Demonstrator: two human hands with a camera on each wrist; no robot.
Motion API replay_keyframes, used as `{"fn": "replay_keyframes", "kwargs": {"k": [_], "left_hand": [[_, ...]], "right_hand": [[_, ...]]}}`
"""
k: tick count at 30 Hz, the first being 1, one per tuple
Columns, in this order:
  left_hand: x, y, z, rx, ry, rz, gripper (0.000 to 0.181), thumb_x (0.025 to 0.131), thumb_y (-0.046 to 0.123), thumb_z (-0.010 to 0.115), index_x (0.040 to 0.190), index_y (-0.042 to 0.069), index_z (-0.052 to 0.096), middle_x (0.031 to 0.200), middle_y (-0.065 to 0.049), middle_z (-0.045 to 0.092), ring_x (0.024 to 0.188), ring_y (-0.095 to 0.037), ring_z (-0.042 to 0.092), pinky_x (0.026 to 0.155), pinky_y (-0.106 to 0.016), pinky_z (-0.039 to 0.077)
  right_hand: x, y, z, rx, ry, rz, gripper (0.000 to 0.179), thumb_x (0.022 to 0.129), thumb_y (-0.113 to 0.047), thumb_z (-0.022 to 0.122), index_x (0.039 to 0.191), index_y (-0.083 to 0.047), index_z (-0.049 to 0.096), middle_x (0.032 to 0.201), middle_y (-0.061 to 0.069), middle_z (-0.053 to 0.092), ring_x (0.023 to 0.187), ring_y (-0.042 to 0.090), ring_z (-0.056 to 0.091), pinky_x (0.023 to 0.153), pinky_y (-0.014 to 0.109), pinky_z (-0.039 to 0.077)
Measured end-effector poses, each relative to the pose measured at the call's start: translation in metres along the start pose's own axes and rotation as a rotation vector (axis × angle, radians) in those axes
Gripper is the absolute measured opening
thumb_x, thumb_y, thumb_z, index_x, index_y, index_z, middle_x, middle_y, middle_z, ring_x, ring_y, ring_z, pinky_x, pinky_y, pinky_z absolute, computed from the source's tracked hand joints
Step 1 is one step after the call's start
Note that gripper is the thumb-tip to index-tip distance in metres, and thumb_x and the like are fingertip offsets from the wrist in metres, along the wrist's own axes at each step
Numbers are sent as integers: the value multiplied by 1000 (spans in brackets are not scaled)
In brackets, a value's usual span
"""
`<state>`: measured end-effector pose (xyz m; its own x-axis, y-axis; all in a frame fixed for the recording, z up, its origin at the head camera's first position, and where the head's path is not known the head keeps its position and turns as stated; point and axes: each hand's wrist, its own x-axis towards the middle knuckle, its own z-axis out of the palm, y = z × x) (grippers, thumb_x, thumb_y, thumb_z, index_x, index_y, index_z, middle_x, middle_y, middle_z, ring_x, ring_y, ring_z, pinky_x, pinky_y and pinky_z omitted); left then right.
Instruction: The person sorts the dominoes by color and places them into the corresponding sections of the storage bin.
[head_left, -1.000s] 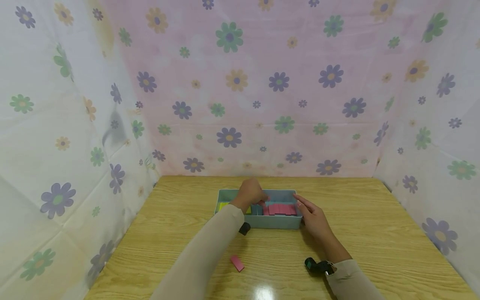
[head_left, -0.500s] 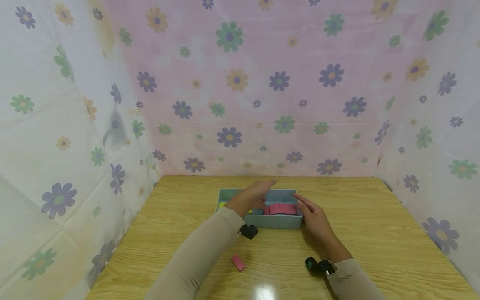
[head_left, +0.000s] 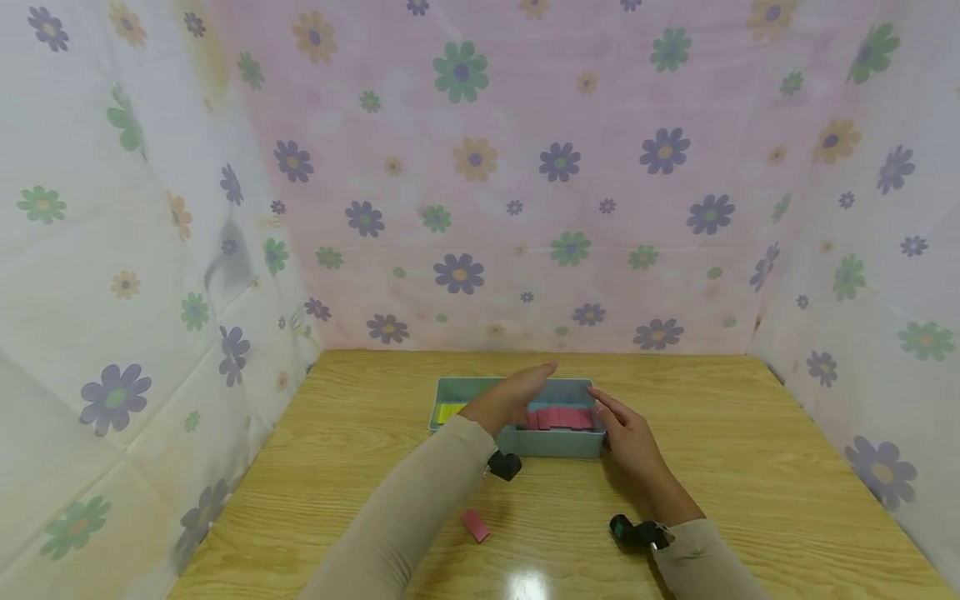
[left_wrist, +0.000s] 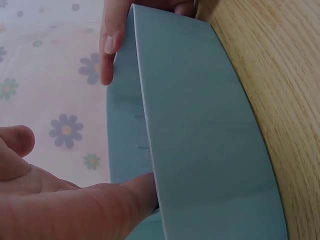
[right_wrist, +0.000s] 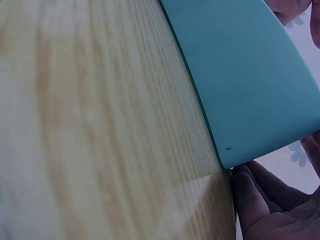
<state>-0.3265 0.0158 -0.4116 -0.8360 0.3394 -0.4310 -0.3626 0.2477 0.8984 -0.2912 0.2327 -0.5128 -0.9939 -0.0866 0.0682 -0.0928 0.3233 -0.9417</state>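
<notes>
A shallow light-blue box [head_left: 551, 444] sits on the table, with a row of pink rectangular tiles [head_left: 564, 418] on its right side and yellow ones [head_left: 448, 412] at the left. My left hand [head_left: 510, 398] reaches over the front wall. Its thumb is raised apart, and a finger dips behind the wall, its tip hidden in the left wrist view; no held tile shows. My right hand [head_left: 628, 435] holds the box's right end, with fingertips over the rim and other fingers [right_wrist: 247, 195] against the outside near the bottom corner.
One loose pink tile [head_left: 475, 526] lies on the wooden table [head_left: 360, 450] in front of the box, near the left sleeve. Flowered cloth [head_left: 517, 167] hangs at the back and both sides. A dark wrist camera [head_left: 633, 532] is strapped to each wrist.
The left hand's fingers have spread from a closer pinch over the pink tiles, and the hand has tipped lower into the box. The right hand, box and loose tile stay put.
</notes>
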Motion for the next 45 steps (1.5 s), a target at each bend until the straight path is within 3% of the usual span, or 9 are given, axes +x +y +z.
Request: {"fn": "replay_keyframes", "kwargs": {"k": [10, 18, 25, 30, 33, 38, 42, 45], "left_hand": [[7, 0, -1, -13, -16, 16, 64, 110, 53, 37, 166, 24, 25, 174, -14, 7, 159, -43, 7, 121, -72, 19], [5, -2, -1, -9, 23, 16, 69, 108, 56, 40, 165, 19, 27, 174, -15, 13, 159, -43, 12, 121, -70, 22], [7, -2, 0, -36, 43, 18, 71, 108, 56, 42, 165, 17, 27, 173, -15, 13, 159, -43, 12, 121, -70, 22], [2, 2, -1, -9, 52, 37, 69, 107, 54, 45, 163, 16, 33, 173, -15, 16, 158, -43, 14, 123, -67, 23], [-5, 7, -4, 39, 65, 53, 70, 105, 55, 49, 161, 14, 38, 171, -16, 22, 157, -42, 22, 123, -62, 27], [-17, 10, -17, 153, 72, 88, 72, 101, 56, 58, 156, 12, 46, 165, -17, 36, 150, -42, 38, 119, -55, 39], [-27, 2, -33, 224, 57, 164, 63, 100, 46, 65, 149, 8, 52, 152, -15, 53, 138, -39, 54, 111, -52, 48], [-40, -7, -45, 254, 10, 225, 51, 101, 37, 67, 140, 6, 59, 137, -13, 63, 124, -35, 64, 103, -53, 55]], "right_hand": [[-1, -1, 0, -1, -1, 4, 51, 111, -45, 43, 158, -27, 45, 169, 8, 32, 155, 35, 29, 115, 57, 40], [-1, -2, -1, 8, -19, 19, 49, 112, -41, 42, 159, -28, 43, 170, 9, 30, 156, 37, 27, 114, 57, 40], [-12, -30, -3, 32, -34, 39, 47, 113, -29, 43, 159, -17, 44, 168, 15, 30, 155, 40, 27, 113, 58, 39], [-18, -42, -3, 0, -36, 22, 48, 113, -28, 43, 159, -13, 43, 167, 19, 31, 154, 44, 28, 113, 59, 39], [-16, -38, -4, 1, -38, 24, 48, 113, -29, 42, 159, -14, 43, 168, 19, 30, 154, 44, 28, 114, 59, 39], [-3, -9, -2, -6, -16, 11, 50, 112, -42, 41, 159, -27, 44, 169, 11, 30, 156, 38, 27, 115, 57, 39], [0, 0, 0, -16, -5, 6, 51, 110, -49, 42, 158, -31, 44, 169, 7, 31, 156, 36, 28, 115, 55, 40], [0, 0, 0, -18, -2, 3, 51, 110, -49, 42, 158, -31, 45, 169, 7, 32, 156, 34, 28, 115, 55, 40]]}}
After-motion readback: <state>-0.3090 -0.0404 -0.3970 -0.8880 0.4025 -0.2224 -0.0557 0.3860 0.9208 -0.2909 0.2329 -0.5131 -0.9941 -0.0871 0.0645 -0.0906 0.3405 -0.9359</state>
